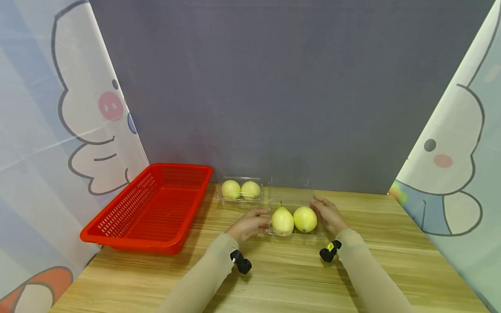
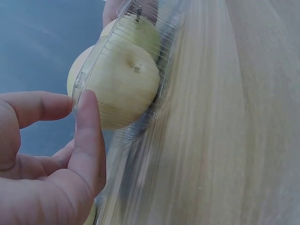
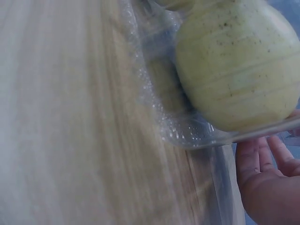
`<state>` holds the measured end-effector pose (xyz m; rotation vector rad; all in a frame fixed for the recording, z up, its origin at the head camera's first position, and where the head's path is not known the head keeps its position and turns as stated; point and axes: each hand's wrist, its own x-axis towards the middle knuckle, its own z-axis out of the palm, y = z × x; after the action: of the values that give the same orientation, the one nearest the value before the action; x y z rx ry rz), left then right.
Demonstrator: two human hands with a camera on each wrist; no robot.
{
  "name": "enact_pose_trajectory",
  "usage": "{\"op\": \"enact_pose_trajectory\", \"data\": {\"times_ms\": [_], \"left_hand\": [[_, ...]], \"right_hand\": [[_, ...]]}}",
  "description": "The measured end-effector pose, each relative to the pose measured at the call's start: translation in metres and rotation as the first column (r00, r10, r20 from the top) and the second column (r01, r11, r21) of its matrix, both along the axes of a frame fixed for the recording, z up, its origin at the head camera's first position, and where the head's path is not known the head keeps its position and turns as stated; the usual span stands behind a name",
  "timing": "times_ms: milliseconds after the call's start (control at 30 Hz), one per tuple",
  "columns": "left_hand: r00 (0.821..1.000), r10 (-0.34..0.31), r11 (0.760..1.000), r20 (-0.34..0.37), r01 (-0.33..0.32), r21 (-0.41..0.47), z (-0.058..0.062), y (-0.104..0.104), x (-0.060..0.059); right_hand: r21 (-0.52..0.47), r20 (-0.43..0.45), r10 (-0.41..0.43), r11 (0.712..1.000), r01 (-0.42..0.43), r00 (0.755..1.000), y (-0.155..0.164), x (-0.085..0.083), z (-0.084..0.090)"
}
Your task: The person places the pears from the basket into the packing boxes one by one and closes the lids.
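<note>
In the head view, a clear plastic fruit box (image 1: 313,237) stands on the table with two pale yellow pears in it. The left pear (image 1: 282,221) has its stem pointing up; the right pear (image 1: 305,219) looks rounder. My left hand (image 1: 252,223) pinches the box's left rim between thumb and finger, as the left wrist view shows closely. At the opposite end, my right hand (image 1: 328,216) holds the box's edge, fingers (image 3: 248,161) against the outside of the wall. Part of the right hand's grip is out of frame in the right wrist view.
A second clear box (image 1: 240,200) with two pears stands behind, near the dark back wall. To the left lies a red plastic basket (image 1: 184,226) with slotted sides. Printed cloth panels (image 1: 442,187) border the wooden table (image 1: 282,278) on both sides.
</note>
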<state>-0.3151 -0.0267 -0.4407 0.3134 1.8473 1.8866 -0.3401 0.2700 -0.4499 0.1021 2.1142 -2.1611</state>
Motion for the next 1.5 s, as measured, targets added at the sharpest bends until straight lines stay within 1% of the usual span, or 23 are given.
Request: {"op": "enact_pose_trajectory", "data": {"times_ms": [233, 367, 633, 767, 867, 967, 1167, 1300, 1400, 1500], "left_hand": [[1.000, 0.021, 0.999, 0.006, -0.021, 0.025, -0.003, 0.002, -0.001], [1.000, 0.028, 0.999, 0.001, -0.028, 0.033, -0.004, 0.003, -0.002], [0.999, 0.033, 0.999, 0.003, -0.033, 0.026, -0.004, 0.003, -0.002], [0.999, 0.033, 0.999, 0.001, -0.033, 0.026, -0.005, 0.003, -0.002], [0.999, 0.045, 0.998, 0.015, -0.046, 0.041, -0.005, 0.004, -0.001], [0.998, 0.058, 0.996, 0.030, -0.060, 0.064, -0.006, 0.005, 0.000], [0.996, 0.071, 0.993, 0.053, -0.075, 0.090, -0.006, 0.007, 0.001], [0.995, 0.076, 0.992, 0.062, -0.081, 0.097, -0.004, 0.007, 0.002], [0.996, 0.076, 0.992, 0.052, -0.081, 0.101, -0.003, 0.007, 0.003], [0.996, 0.077, 0.992, 0.054, -0.082, 0.099, -0.003, 0.007, 0.004]], "right_hand": [[-0.028, -0.022, -0.049, 0.998, 0.049, 0.999, -0.002, -0.001, 0.003], [-0.062, -0.029, -0.073, 0.996, 0.071, 0.997, -0.003, -0.001, 0.005], [-0.084, -0.066, -0.061, 0.995, 0.055, 0.996, -0.003, -0.002, 0.006], [-0.101, -0.082, -0.074, 0.993, 0.065, 0.994, -0.004, -0.002, 0.007], [-0.121, -0.084, -0.087, 0.990, 0.077, 0.993, -0.006, -0.003, 0.008], [-0.121, -0.084, -0.092, 0.989, 0.081, 0.992, -0.007, -0.003, 0.009], [-0.087, -0.124, -0.096, 0.993, 0.085, 0.988, -0.007, 0.001, 0.012], [-0.090, -0.140, -0.086, 0.993, 0.074, 0.986, -0.006, 0.002, 0.014], [-0.086, -0.148, -0.068, 0.995, 0.056, 0.987, -0.004, 0.002, 0.015], [-0.063, -0.146, -0.051, 0.997, 0.042, 0.988, -0.003, 0.002, 0.015]]}}
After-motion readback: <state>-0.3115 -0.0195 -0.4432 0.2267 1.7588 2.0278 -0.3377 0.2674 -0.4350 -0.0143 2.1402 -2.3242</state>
